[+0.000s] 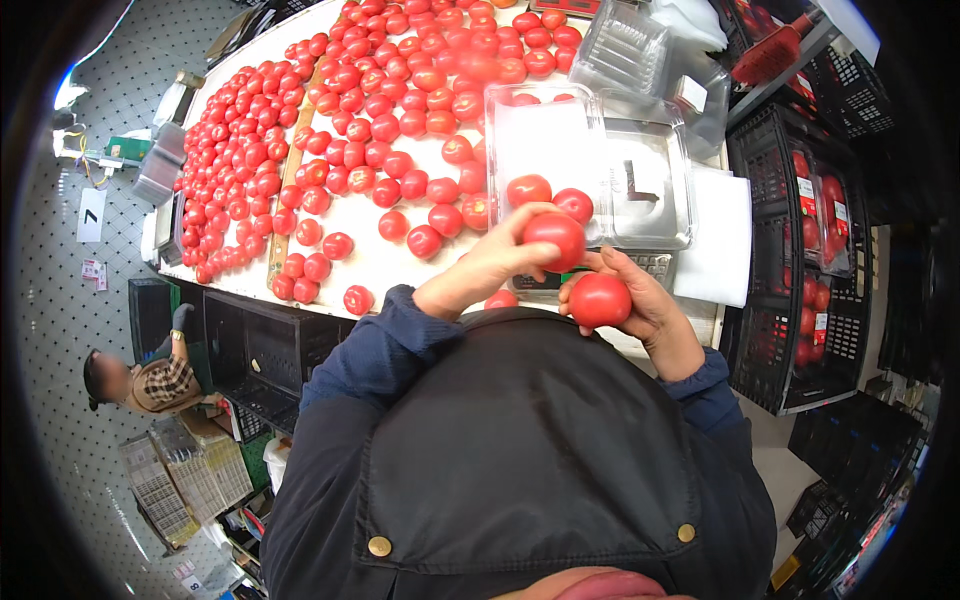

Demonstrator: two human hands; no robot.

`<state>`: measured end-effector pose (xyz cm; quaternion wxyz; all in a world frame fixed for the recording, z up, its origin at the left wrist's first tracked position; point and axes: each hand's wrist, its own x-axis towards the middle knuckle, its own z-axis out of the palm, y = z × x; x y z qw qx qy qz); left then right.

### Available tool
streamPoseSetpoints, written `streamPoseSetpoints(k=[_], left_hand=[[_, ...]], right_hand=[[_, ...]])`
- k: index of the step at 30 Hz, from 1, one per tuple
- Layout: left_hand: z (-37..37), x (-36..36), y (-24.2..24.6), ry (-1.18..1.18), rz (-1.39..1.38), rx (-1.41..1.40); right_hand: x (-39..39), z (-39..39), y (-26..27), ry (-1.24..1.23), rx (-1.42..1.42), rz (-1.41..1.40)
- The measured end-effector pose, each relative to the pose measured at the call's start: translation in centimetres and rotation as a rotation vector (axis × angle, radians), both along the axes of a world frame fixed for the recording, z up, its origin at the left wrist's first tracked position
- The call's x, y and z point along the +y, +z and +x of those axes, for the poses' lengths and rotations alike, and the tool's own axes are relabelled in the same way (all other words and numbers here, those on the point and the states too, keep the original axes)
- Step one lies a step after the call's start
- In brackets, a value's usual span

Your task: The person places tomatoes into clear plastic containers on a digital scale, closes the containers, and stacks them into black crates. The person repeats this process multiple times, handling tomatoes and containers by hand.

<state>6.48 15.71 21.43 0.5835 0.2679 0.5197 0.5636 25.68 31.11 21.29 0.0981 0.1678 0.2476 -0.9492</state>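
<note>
My left hand [517, 251] grips a large red tomato [556, 240] over the near edge of an open clear plastic clamshell [544, 127]. Two more tomatoes, one at the left [528, 190] and one partly covered at the right [574, 204], lie at the near end of its tray half. The hinged lid half [649, 187] lies flat to the right, on a metal weighing scale plate. Just nearer to my body, my right hand [641, 296] cups another tomato [600, 300], its fingers close to the left hand.
Many loose tomatoes [382, 127] cover the white table, split by a wooden strip [289, 176]. Stacked clear clamshells [622, 49] stand at the back right, white liner sheets [712, 232] below them. Black crates [795, 255] with packed tomatoes flank the right. A person [161, 382] stands at left beyond empty crates [255, 345].
</note>
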Motion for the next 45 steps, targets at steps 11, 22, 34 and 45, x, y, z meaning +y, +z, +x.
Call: streamPoseSetpoints(k=[11, 22, 34, 45], left_hand=[[-9.0, 7.5, -2.6, 0.423, 0.000, 0.601], [-9.0, 5.3, -6.5, 0.360, 0.103, 1.710], [-4.1, 5.4, -5.4, -0.129, -0.221, 1.748], [-3.2, -2.4, -5.4, 0.336, 0.230, 1.517]], right_hand=[[6.7, -8.2, -1.8, -0.374, -0.016, 1.055], [7.1, -7.8, -5.5, -0.449, 0.093, 2.140], [2.5, -6.8, -6.0, -0.370, 0.045, 2.279], [2.8, -2.8, -4.9, -0.511, 0.105, 2.015]])
